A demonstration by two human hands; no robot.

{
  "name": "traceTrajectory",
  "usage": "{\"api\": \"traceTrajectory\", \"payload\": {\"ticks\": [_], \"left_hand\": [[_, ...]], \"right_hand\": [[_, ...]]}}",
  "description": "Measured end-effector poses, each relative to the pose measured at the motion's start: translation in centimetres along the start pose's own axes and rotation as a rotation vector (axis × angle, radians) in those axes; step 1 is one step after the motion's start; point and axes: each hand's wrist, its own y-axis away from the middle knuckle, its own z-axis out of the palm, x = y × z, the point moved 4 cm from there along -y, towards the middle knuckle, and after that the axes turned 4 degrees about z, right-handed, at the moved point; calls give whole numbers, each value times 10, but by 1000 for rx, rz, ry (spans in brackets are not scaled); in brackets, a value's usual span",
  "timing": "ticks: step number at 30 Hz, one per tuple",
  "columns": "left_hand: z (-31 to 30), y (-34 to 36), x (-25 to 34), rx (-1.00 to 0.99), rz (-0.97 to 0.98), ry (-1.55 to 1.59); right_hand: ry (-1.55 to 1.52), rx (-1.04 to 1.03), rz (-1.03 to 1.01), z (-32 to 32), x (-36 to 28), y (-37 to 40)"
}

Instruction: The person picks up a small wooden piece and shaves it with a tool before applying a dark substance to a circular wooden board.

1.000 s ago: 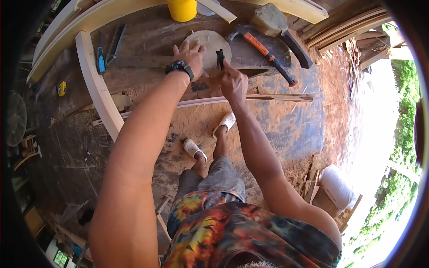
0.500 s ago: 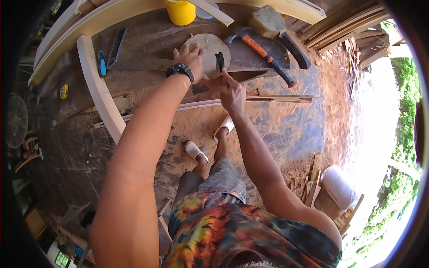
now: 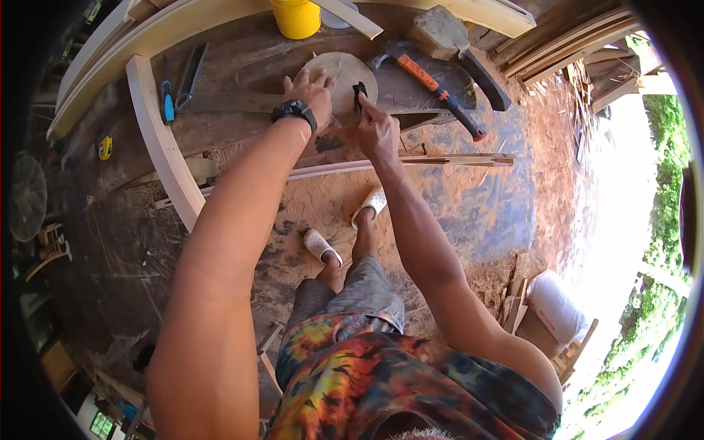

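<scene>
A round, pale wooden disc (image 3: 341, 70) lies on the dark workbench. My left hand (image 3: 309, 94), with a black watch at its wrist, rests fingers spread on the disc's left part. A small dark black object (image 3: 358, 94) shows against the disc's lower right. My right hand (image 3: 379, 132) has its fingers curled and its index finger stretched up against that object; its exact kind I cannot tell. Just right of the disc lies a claw hammer (image 3: 429, 82) with an orange and black handle, its head close to the disc's edge.
A block-headed mallet (image 3: 440, 35) with a dark handle lies beyond the hammer. A yellow bucket (image 3: 297, 18) stands at the back. Left are a blue-handled tool (image 3: 168, 106), a curved timber piece (image 3: 158, 125) and a yellow tape measure (image 3: 105, 148). Thin wooden strips (image 3: 455, 160) run below the bench edge.
My right hand has shifted slightly up and to the left, its index finger now farther up along the black object. The left hand stays on the disc.
</scene>
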Motion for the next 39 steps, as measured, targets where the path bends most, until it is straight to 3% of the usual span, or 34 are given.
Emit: {"api": "traceTrajectory", "payload": {"ticks": [6,14,18,22,28,30,32,34,36,38,39], "left_hand": [[3,-3,-4,-1,5,-23],[14,-9,-6,35,12,-27],[3,0,-1,25,-4,32],[5,-5,-4,35,-8,15],[7,-4,-2,41,8,25],[4,-4,-5,43,-2,20],[0,-1,-2,1,-4,29],[2,1,-1,-1,-5,41],[1,0,-2,14,-7,44],[3,-2,-2,3,-4,3],[2,-4,-4,4,-2,-1]], "right_hand": [[-1,-27,29,-1,-1,6],[-51,48,-78,1,6,13],[34,-20,15,2,4,4],[-103,49,-71,-4,-1,21],[46,-48,21,-2,4,13],[-174,12,-96,-6,5,27],[-157,54,-145,-1,9,16],[82,-45,-2,-4,1,0],[40,-23,-41,-1,9,-4],[-190,59,-151,-3,16,-1],[-311,63,-104,-4,16,5]]}}
